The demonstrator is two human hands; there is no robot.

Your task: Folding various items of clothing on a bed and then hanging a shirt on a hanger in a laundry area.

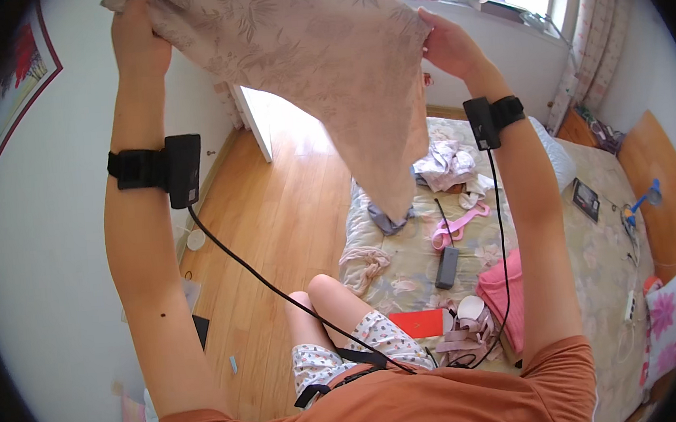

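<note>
Both my arms are raised, with a large beige cloth printed with leaves and flowers (pixel 313 52) stretched between them. My left hand (pixel 139 36) grips one end of the cloth at the upper left, partly cut off by the top edge. At the upper right, my right hand (pixel 450 41) holds the cloth's other side between thumb and fingers. A pointed part of the cloth hangs down in the middle, over the edge of the bed. Each forearm bears a strapped black device with a cable.
The bed (pixel 581 275) lies ahead and to the right, bearing crumpled clothes (pixel 444 164), a pink strap-like item (pixel 461 225), a dark grey box (pixel 447 268), a red envelope (pixel 416 324) and a pink cloth (pixel 501 281). A wooden floor (pixel 267 216) and white wall are at left.
</note>
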